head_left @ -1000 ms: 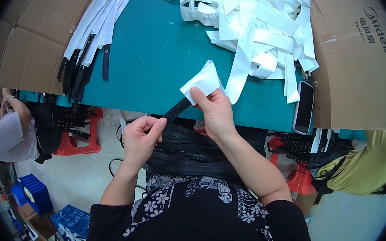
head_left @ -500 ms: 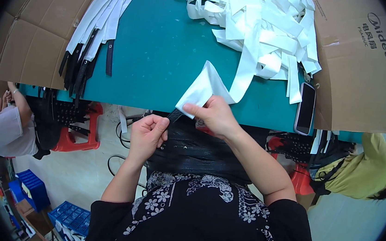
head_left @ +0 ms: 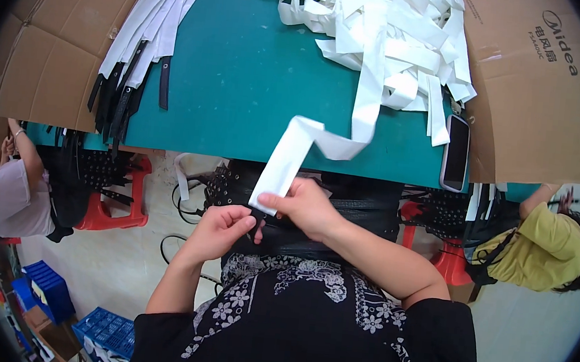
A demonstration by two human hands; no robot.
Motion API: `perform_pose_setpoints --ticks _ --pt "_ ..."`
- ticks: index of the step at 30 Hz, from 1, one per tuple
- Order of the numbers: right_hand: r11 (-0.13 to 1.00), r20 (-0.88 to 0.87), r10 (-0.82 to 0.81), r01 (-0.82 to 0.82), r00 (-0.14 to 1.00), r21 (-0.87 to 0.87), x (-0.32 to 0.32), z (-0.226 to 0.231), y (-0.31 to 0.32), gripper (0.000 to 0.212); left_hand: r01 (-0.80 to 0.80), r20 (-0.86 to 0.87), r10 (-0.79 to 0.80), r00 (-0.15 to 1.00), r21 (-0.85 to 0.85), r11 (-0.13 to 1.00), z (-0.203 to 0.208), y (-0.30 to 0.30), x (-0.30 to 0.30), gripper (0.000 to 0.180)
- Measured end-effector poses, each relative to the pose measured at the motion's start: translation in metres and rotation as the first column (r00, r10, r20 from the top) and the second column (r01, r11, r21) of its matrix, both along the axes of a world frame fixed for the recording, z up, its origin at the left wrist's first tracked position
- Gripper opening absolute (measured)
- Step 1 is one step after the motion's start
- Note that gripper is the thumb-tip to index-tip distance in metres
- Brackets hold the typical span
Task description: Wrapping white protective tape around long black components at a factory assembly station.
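Over my lap, my right hand (head_left: pixel 305 209) pinches the end of a white strip (head_left: pixel 284 165) between thumb and fingers. The strip runs up over the table edge and bends into a long tail leading to the white heap. My left hand (head_left: pixel 221 231) is closed on the dark end of a black strap, just below the strip's end; the strap's upper part looks to be inside the white strip, though I cannot tell how far. More black straps with eyelets (head_left: pixel 233 188) lie across my lap, partly hidden by my hands.
A tangled heap of white strips (head_left: pixel 414 50) covers the table's far right. White-sleeved black straps (head_left: pixel 143 34) lie along the left. Cardboard (head_left: pixel 58 47) stands on both sides. A phone (head_left: pixel 455 151) rests near the right edge. People (head_left: pixel 13 196) sit left and right; blue crates (head_left: pixel 104 331) are lower left.
Both hands have moved down toward my body, with the white strip and the black strap. The strip's folded part has drawn out straighter and hangs over the table edge.
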State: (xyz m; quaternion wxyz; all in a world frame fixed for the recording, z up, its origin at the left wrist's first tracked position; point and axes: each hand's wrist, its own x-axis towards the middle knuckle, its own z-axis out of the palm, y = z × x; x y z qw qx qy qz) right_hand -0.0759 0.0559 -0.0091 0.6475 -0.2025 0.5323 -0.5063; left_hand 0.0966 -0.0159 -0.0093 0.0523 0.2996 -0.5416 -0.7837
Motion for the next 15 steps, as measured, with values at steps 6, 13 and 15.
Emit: perform_pose_setpoints --ticks 6,13,15 --pt "0.999 0.085 0.022 -0.025 0.996 0.030 0.013 -0.003 0.031 0.015 -0.039 0.032 0.036 0.999 0.103 0.994 -0.001 0.026 -0.009 0.016" --pt "0.993 -0.123 0.086 -0.076 0.989 0.087 0.020 -0.048 0.057 0.021 0.132 0.253 -0.166 0.953 0.145 0.981 -0.030 0.057 0.001 0.015" --pt "0.991 -0.055 0.131 -0.133 0.990 -0.033 0.012 -0.037 0.059 0.024 0.111 0.182 -0.144 0.973 0.179 0.978 -0.037 0.056 0.000 0.014"
